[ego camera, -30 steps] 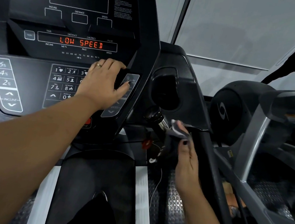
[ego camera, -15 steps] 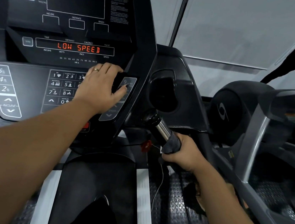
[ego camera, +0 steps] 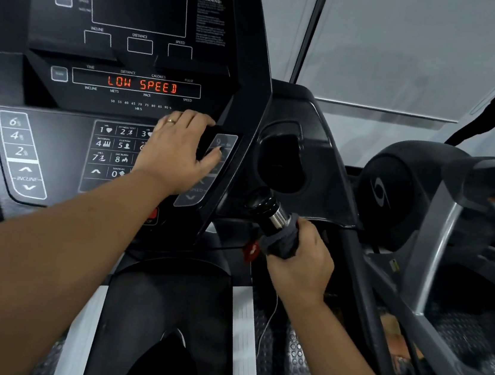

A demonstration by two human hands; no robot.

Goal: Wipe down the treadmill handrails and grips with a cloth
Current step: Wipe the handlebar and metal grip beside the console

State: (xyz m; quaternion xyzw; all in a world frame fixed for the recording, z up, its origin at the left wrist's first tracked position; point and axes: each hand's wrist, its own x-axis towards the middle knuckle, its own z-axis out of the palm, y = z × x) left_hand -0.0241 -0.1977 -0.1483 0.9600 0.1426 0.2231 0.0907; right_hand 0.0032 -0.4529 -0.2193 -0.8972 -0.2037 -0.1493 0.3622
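Your right hand point(ego camera: 300, 267) clamps the cloth point(ego camera: 279, 245) round the grip point(ego camera: 266, 205); your left hand point(ego camera: 176, 150) rests open on the console point(ego camera: 57, 148). Next, twist and slide.

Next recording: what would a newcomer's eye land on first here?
The red LOW SPEED readout glows in the middle of the console, the brightest thing in a dark frame. Just below it the left hand rests over the keypad, a ring on one finger. Lower right, the right hand grips a grey cloth wrapped round the chrome-and-black handgrip.
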